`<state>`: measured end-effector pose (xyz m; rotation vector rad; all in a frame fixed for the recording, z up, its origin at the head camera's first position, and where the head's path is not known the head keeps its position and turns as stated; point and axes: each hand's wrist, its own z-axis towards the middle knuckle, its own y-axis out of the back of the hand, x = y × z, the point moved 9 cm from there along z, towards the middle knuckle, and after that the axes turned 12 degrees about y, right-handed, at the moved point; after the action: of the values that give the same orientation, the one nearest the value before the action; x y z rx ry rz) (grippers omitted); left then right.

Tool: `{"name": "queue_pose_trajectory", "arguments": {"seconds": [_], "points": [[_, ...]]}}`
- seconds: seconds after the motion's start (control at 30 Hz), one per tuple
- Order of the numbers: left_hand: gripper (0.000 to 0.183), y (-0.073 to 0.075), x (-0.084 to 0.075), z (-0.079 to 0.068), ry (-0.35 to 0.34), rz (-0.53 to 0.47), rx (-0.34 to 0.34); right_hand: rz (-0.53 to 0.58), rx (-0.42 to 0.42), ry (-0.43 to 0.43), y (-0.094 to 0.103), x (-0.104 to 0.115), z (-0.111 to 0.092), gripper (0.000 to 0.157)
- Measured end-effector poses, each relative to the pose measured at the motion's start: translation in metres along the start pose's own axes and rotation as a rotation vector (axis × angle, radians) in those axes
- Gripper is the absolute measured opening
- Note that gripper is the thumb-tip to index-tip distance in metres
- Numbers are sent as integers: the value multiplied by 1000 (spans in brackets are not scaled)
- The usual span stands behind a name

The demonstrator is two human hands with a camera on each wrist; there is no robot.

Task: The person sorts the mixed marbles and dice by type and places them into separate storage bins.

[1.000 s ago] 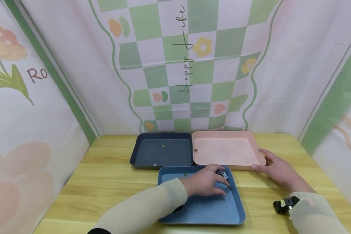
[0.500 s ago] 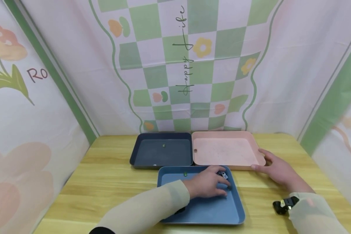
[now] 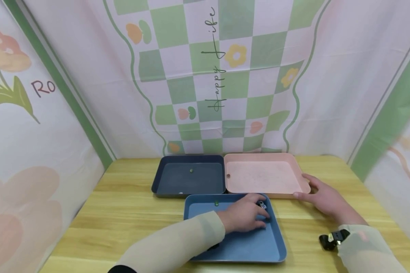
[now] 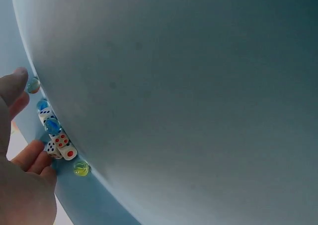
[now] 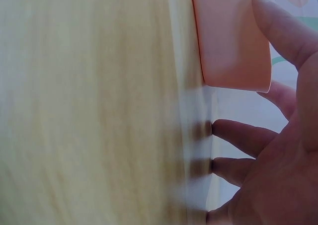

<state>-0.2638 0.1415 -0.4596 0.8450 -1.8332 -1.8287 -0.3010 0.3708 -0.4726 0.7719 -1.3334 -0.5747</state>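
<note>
My left hand reaches into the light blue tray by its right wall. In the left wrist view, thumb and index finger are beside a clear marble, apart from each other. The other fingers lie close to white dice and blue marbles; a yellow-green marble sits just past them. Another green marble is near the tray's back wall. My right hand holds the front right corner of the pink tray between thumb and index finger, its other fingers spread.
A dark navy tray stands left of the pink one, with a green marble and a small pale thing inside. A small brown marble lies in the pink tray. The wooden table ends at a patterned curtain.
My left hand has moved slightly right, and its fingers now cover the marble by the tray's right wall in the head view. The right hand keeps its place.
</note>
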Motion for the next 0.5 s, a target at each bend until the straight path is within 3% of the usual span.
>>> {"name": "queue_pose_trajectory", "arguments": {"seconds": [0.27, 0.5], "points": [[25, 0, -1, 0, 14, -12, -17, -4, 5, -12, 0, 2, -1, 106], [32, -2, -1, 2, 31, 24, -5, -25, 7, -9, -1, 1, 0, 107]]}}
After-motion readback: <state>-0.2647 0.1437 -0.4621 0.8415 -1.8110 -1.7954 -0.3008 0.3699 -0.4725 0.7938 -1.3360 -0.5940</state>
